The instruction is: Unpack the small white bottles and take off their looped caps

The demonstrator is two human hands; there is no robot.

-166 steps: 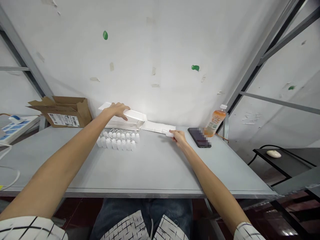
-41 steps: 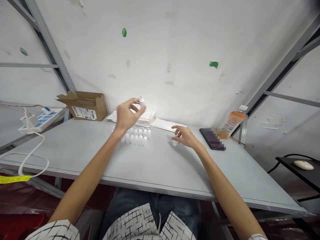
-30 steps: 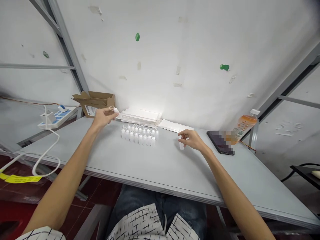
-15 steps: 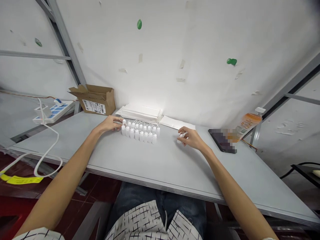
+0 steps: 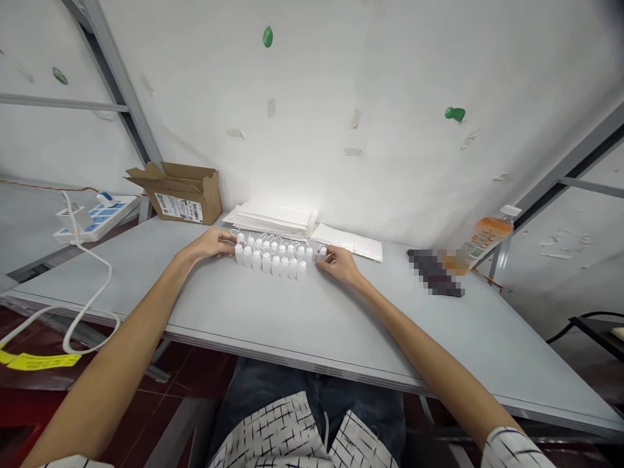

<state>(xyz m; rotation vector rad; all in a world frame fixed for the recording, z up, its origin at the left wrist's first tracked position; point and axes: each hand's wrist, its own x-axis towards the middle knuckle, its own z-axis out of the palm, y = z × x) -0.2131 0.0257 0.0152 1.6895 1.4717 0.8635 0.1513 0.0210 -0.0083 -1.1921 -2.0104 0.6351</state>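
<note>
Several small white plastic bottles [image 5: 275,265] with loop-tethered caps stand upright in two rows on the grey table. At the left end of the rows is my left hand [image 5: 210,243], its fingers apart and touching the end bottles from the side. My right hand [image 5: 341,262] pinches one more small white bottle [image 5: 322,252] between thumb and fingers, just right of the rows with a small gap. Part of that bottle is hidden by the fingers.
Behind the rows lie a stack of white sheets [image 5: 273,218] and a flat white piece [image 5: 348,242]. An open cardboard box [image 5: 188,195] stands back left, beyond it a power strip [image 5: 97,220]. To the right are a dark pixelated object [image 5: 429,273] and an orange drink bottle [image 5: 490,234].
My right hand has moved left with its bottle, from well apart to close by the rows' right end. My left hand stays at the left end. The view has shifted slightly.
</note>
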